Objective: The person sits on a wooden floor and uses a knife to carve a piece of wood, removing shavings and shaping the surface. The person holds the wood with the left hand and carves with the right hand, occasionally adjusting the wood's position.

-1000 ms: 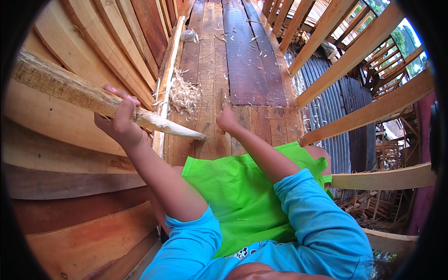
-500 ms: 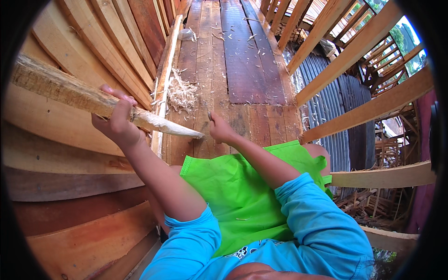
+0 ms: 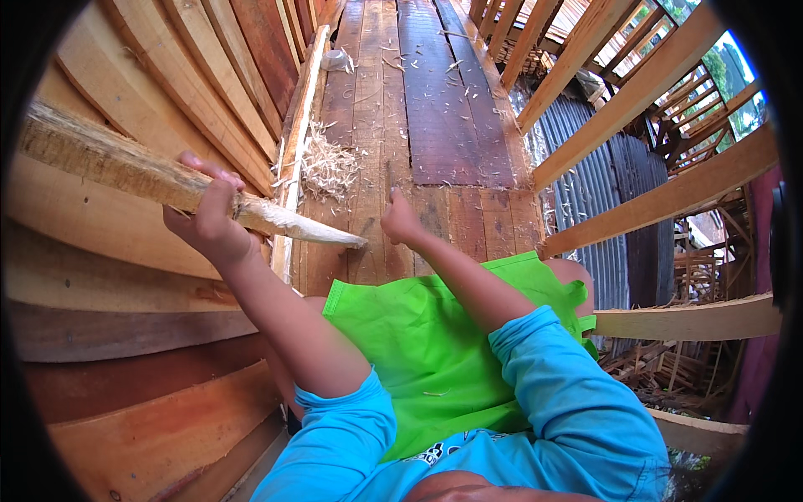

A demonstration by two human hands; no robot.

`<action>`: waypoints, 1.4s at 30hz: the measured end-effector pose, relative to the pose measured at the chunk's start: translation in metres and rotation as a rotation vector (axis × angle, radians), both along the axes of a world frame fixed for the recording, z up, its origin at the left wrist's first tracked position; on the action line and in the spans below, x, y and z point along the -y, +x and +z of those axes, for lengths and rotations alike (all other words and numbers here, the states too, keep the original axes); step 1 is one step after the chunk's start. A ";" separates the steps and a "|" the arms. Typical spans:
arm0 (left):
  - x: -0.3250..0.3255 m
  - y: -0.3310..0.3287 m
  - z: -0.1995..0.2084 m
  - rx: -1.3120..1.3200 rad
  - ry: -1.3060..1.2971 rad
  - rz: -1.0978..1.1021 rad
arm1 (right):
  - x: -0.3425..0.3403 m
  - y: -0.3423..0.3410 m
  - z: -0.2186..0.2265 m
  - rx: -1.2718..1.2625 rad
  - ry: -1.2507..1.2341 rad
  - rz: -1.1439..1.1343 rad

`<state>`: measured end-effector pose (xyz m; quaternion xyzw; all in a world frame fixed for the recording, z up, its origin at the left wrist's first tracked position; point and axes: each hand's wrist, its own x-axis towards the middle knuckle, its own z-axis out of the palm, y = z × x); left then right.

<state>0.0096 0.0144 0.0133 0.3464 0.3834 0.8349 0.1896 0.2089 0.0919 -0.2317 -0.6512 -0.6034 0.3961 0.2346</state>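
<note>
My left hand (image 3: pixel 213 205) is wrapped around a long wooden pole (image 3: pixel 109 163), which slants in from the left. Its far-left length is rough and brownish, while the end past my hand is pale, freshly shaved and tapered to a point over the floorboards. Just right of that tip, my right hand (image 3: pixel 401 221) is closed around what looks like a small knife (image 3: pixel 390 174). Only a thin, dark blade shows, pointing away from me; the handle is hidden in my fist. The blade is apart from the pole. A bright green apron (image 3: pixel 427 335) covers my lap.
Curled wood shavings (image 3: pixel 328 166) lie heaped beside a pale rail (image 3: pixel 303 125). A clear plastic cup or bag (image 3: pixel 338 60) sits farther off. Stacked boards (image 3: pixel 125 268) rise on the left. Wooden slats (image 3: pixel 661 209) stand along the right, with corrugated metal (image 3: pixel 590 201) beyond them.
My right hand has shifted slightly right and away from me, and the blade now points forward. My left hand and the pole have hardly moved.
</note>
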 end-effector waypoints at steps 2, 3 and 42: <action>0.002 -0.004 -0.001 -0.006 -0.002 0.005 | 0.000 0.001 0.012 0.015 -0.114 0.139; 0.003 -0.005 -0.001 -0.007 -0.001 0.007 | -0.005 0.004 0.018 -0.012 -0.117 0.108; -0.001 0.002 0.000 -0.044 -0.009 -0.042 | -0.096 0.048 0.008 0.410 0.389 -0.172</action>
